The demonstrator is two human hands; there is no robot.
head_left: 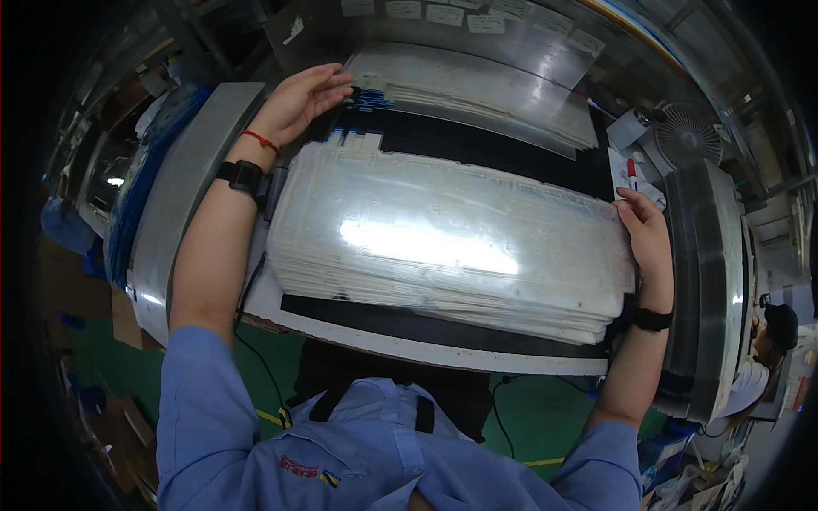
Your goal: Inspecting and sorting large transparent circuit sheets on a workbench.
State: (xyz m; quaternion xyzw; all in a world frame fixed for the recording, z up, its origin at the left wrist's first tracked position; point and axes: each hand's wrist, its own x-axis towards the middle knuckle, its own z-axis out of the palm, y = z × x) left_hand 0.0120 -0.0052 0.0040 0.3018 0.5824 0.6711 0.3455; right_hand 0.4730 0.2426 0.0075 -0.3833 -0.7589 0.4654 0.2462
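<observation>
A thick stack of thin, translucent flexible sheets (443,221) lies in front of me, light glaring off its top. Narrow tails with blue tips stick up from its far left edge. My right hand (645,228) is at the far right corner of this stack, thumb and bent fingers closed at the edge of the top sheet. My left hand (302,104) is raised beyond the far left corner, fingers stretched out and nothing in them. Its fingertips are near the blue-tipped tails (368,100) of a second stack of sheets (486,94) farther back.
A black mat (545,170) lies between the stacks on the white-edged table (383,341). Grey metal plates (200,187) stand at left, stacked dark trays (703,281) at right. A small fan (688,136) and a red-capped marker (631,174) are back right. Another person (771,341) is far right.
</observation>
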